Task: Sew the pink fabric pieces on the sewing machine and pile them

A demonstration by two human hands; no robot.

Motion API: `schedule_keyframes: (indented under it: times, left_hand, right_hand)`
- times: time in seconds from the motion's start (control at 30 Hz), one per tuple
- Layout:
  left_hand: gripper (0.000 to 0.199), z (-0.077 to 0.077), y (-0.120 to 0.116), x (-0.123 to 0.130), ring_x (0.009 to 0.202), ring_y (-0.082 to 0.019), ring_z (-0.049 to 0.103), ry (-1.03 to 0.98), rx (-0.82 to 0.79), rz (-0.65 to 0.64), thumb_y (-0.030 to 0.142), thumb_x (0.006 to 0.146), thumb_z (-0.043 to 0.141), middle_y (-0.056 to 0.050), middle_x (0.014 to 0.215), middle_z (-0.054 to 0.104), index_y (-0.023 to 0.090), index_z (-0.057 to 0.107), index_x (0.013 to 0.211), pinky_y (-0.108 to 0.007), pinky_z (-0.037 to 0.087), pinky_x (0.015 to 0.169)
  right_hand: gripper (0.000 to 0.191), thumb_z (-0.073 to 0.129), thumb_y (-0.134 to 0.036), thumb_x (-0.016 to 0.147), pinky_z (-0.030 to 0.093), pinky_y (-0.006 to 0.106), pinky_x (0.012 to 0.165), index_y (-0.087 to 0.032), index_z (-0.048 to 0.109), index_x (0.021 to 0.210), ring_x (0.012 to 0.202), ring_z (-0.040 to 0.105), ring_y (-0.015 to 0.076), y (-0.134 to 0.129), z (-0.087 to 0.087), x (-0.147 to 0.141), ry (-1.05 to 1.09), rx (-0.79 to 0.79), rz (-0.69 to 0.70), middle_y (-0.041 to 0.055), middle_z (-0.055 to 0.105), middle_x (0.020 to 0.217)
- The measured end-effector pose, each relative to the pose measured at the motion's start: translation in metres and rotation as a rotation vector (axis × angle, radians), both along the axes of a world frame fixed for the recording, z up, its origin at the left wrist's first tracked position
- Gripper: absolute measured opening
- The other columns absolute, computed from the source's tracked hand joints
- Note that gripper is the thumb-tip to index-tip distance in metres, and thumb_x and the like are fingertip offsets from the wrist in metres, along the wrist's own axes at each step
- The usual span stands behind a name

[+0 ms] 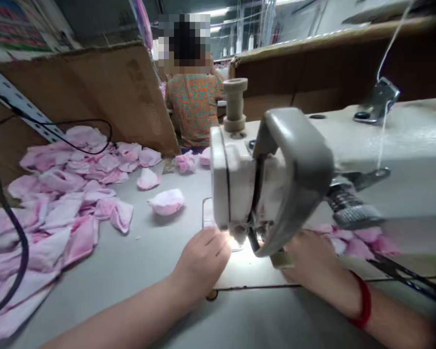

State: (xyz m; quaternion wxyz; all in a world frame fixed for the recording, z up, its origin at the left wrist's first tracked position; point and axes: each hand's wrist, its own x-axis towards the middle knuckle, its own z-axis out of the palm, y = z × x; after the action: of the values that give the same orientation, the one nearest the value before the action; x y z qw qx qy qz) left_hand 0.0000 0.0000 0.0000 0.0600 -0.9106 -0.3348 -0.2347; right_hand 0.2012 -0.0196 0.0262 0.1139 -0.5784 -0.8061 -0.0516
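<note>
Left hand [203, 259], right hand [312, 257] flank sewing machine [236, 179] | grip: cannot tell | open tabletop [131, 261] | pink fabric pieces [58, 203]

Matt pink cloth pieces [58, 213] — smooth painted-metal sewing machine [396, 140], rough cardboard [105, 97]

Single head-worn camera faces forward and down, set close above the left hand [202, 259] and right hand [312, 259], with the sewing machine [236, 179] at 1 o'clock.
</note>
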Motion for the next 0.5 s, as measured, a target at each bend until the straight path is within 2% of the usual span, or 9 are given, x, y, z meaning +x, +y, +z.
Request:
schedule_keyframes:
  times: [0.23, 0.4, 0.5]
  left_hand:
    - [0.025, 0.013, 0.001, 0.0, 0.062, -0.01, 0.046, 0.045, -0.016, -0.04, 0.006, 0.083, 0.034, 0.001, 0.065, 0.052, 0.015, 0.05, 0.066, -0.022, 0.041, 0.059]
    - [0.023, 0.014, -0.004, 0.002, 0.071, -0.017, 0.048, 0.102, 0.061, -0.049, 0.007, 0.079, 0.033, -0.006, 0.074, 0.054, 0.013, 0.054, 0.086, -0.031, 0.042, 0.063]
    - [0.027, 0.015, -0.007, 0.003, 0.076, -0.02, 0.05, 0.153, 0.117, -0.013, 0.005, 0.077, 0.03, -0.008, 0.078, 0.055, 0.011, 0.053, 0.089, -0.036, 0.042, 0.068]
  right_hand:
    - [0.018, 0.042, -0.022, 0.075, 0.024, 0.024, 0.044, -0.019, 0.051, 0.059, 0.053, 0.055, 0.0143, 0.004, 0.002, 0.004, -0.02, -0.097, -0.028, 0.0019, 0.059, 0.056]
    - [0.015, 0.04, -0.018, 0.077, 0.026, 0.025, 0.046, -0.018, 0.053, 0.07, 0.058, 0.055, 0.0158, -0.007, 0.016, 0.001, -0.063, -0.081, -0.08, 0.0025, 0.059, 0.063]
    - [0.015, 0.04, -0.023, 0.079, 0.024, 0.025, 0.043, -0.021, 0.055, 0.077, 0.054, 0.055, 0.0166, -0.02, 0.026, 0.009, -0.15, -0.074, -0.162, 0.0026, 0.059, 0.063]
